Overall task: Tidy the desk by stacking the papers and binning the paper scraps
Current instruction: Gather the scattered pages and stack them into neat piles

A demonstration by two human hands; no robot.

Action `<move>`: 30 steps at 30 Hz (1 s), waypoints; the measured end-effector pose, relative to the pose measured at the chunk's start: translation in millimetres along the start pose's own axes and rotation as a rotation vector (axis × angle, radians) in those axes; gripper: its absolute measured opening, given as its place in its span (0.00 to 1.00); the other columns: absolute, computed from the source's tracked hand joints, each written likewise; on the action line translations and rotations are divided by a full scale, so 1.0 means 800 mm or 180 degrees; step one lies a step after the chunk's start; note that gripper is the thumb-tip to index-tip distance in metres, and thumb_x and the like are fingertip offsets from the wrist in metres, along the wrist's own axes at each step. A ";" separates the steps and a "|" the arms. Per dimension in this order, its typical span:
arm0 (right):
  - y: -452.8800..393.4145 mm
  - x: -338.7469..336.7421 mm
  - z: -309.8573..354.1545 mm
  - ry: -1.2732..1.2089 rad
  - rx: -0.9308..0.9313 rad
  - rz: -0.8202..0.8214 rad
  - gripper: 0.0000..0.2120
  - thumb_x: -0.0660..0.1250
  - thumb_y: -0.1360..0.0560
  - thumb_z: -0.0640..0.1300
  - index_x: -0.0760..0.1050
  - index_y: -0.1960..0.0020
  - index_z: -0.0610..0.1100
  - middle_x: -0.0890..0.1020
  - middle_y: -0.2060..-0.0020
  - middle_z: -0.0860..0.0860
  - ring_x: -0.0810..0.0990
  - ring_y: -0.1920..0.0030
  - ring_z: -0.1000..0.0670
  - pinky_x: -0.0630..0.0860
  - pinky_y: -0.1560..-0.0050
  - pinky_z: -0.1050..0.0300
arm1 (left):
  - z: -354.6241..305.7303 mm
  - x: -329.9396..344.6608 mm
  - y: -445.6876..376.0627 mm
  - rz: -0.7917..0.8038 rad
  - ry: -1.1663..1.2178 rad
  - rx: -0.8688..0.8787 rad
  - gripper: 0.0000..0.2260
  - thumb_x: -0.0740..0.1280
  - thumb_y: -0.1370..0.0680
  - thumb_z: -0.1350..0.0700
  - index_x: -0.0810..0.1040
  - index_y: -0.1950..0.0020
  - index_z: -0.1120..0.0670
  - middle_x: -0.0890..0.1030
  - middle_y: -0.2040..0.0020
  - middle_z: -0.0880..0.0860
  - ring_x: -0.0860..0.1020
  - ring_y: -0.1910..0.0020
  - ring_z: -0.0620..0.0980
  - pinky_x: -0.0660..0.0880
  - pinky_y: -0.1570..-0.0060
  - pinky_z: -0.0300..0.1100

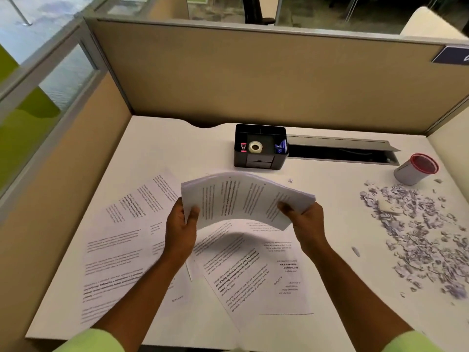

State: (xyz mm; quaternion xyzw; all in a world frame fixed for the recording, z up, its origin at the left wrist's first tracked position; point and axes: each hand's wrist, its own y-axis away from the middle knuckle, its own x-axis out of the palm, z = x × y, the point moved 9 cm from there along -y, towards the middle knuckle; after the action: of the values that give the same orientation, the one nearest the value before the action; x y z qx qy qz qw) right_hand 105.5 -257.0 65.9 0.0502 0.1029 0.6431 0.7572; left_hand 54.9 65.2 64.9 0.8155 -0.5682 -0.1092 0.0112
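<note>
Both hands hold a bundle of printed sheets (243, 196) lifted off the white desk (177, 151). The left hand (180, 228) pinches the bundle's left edge, thumb on top and fingers curled beneath; the right hand (305, 219) clamps its right corner the same way. Between the two grips the bundle bows upward. Directly below the fingers and toward the person, loose printed pages (127, 247) lie fanned and overlapping on the desk. Well to the right of the right hand's fingers spreads a heap of paper scraps (418, 237), and beyond it stands a small red-rimmed bin (416, 168), tilted. Past the fingertips, farther back, sits a black desk organizer (260, 147) holding a tape roll (255, 147).
</note>
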 end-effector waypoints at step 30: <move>-0.006 0.020 0.105 0.1591 -0.1332 -0.0449 0.28 0.79 0.29 0.53 0.73 0.32 0.54 0.77 0.34 0.55 0.72 0.34 0.53 0.74 0.39 0.59 | -0.123 0.062 -0.030 0.0708 -0.1257 0.0828 0.08 0.64 0.19 0.54 0.78 0.41 0.50 0.82 0.51 0.47 0.80 0.55 0.44 0.77 0.59 0.36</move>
State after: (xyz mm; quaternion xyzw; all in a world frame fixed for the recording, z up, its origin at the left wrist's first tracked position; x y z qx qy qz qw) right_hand 131.0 -237.6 145.4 -0.2729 0.1543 0.5887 0.7451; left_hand 112.0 17.3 149.2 0.7055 -0.6548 -0.1905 -0.1930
